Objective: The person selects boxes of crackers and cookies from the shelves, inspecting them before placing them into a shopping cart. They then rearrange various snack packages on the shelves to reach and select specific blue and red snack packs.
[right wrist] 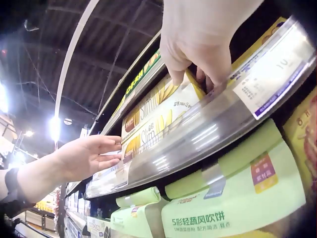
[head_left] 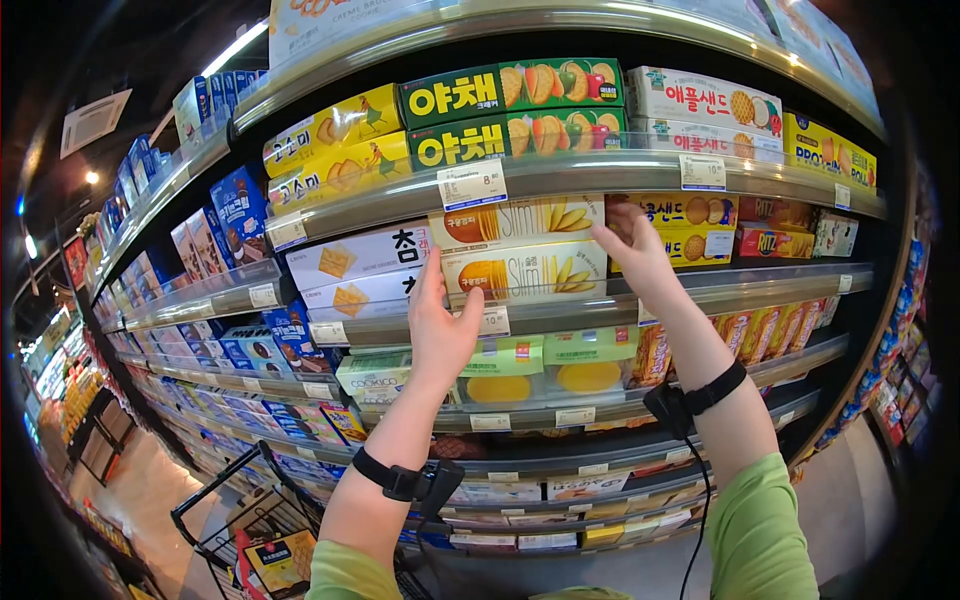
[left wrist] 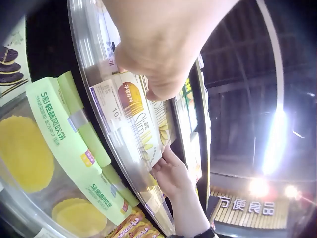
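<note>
Two stacked cream-coloured Slim snack boxes, the upper [head_left: 520,220] and the lower [head_left: 525,285], lie on a middle shelf behind its clear front lip [right wrist: 208,129]. My left hand [head_left: 443,325] is at their left end, fingers extended up along the end and thumb out in front. At the opposite end, my right hand [head_left: 642,258] reaches in with its fingers beside the boxes and thumb near the front corner. In the right wrist view, its fingertips go down between the boxes and a yellow box, partly hidden by the shelf lip.
White cracker boxes [head_left: 350,262] stand left of the Slim boxes; yellow sandwich-biscuit boxes [head_left: 690,248] are to the right. Green vegetable-cracker boxes [head_left: 510,90] sit above, green-topped packs [head_left: 500,355] below. A shopping cart [head_left: 215,500] is at lower left.
</note>
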`<control>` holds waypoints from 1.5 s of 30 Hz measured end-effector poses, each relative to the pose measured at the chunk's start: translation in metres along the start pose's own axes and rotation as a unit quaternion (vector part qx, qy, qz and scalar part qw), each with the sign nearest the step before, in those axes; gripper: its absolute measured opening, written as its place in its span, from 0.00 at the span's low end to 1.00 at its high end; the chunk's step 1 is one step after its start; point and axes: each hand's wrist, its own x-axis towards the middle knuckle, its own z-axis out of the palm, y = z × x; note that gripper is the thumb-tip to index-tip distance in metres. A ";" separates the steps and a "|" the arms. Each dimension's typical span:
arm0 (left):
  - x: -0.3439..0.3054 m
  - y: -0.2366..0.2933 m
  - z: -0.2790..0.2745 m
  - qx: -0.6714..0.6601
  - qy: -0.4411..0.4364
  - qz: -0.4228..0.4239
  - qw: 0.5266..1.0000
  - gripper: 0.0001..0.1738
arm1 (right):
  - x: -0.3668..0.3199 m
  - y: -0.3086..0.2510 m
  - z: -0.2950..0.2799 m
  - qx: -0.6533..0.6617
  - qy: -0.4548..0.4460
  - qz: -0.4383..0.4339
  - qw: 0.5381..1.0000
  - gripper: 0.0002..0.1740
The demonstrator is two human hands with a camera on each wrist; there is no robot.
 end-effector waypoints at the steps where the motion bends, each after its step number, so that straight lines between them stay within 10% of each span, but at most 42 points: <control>1: 0.000 0.000 0.000 -0.003 0.000 0.000 1.000 0.39 | -0.001 0.007 -0.003 0.030 -0.041 -0.015 0.999 0.27; 30: -0.007 0.009 -0.004 -0.038 -0.012 -0.014 0.999 0.39 | -0.020 0.000 -0.001 0.002 -0.027 -0.054 0.998 0.22; 36: -0.019 -0.022 -0.068 0.117 0.088 0.038 0.988 0.29 | -0.052 -0.014 0.009 -0.202 0.099 -0.245 0.943 0.15; 45: -0.004 -0.080 -0.143 0.261 0.175 -0.013 0.949 0.36 | -0.107 -0.051 0.145 -0.096 -0.256 -0.025 0.962 0.28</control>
